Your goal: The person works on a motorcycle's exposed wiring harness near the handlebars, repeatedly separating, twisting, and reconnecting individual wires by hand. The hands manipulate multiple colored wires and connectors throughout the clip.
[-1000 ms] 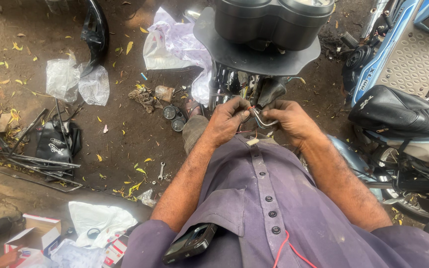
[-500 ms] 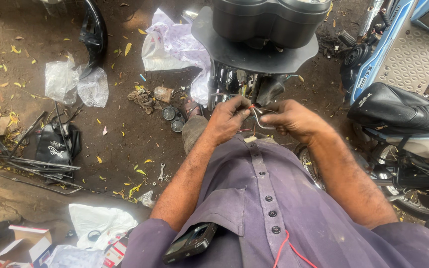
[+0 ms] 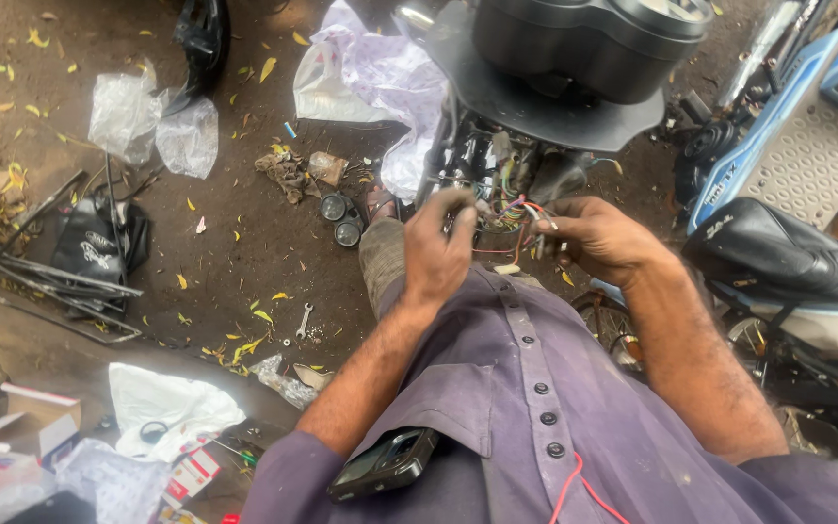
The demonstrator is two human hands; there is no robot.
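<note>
Head view. Both hands work at a bundle of coloured wires (image 3: pixel 511 215) that hangs under the dark instrument cluster (image 3: pixel 589 39) of a stripped motorcycle front, just ahead of the person's chest. Left hand (image 3: pixel 438 247): back of hand toward the camera, fingers (image 3: pixel 458 206) curled and pressed together at the left edge of the bundle; whether they pinch a wire cannot be told. Right hand (image 3: pixel 605 238): fingers bent around the right side of the bundle, with red and white strands showing at the fingertips; the exact grip is hidden.

Surroundings: dirt floor (image 3: pixel 235 243) with yellow leaves. A small spanner (image 3: pixel 303 320) lies on it left of the left forearm. Two round gauges (image 3: pixel 339 219) sit near the person's knee. A dark phone (image 3: pixel 385 463) pokes from the purple shirt pocket. A black scooter seat (image 3: pixel 778 257) is to the right.
</note>
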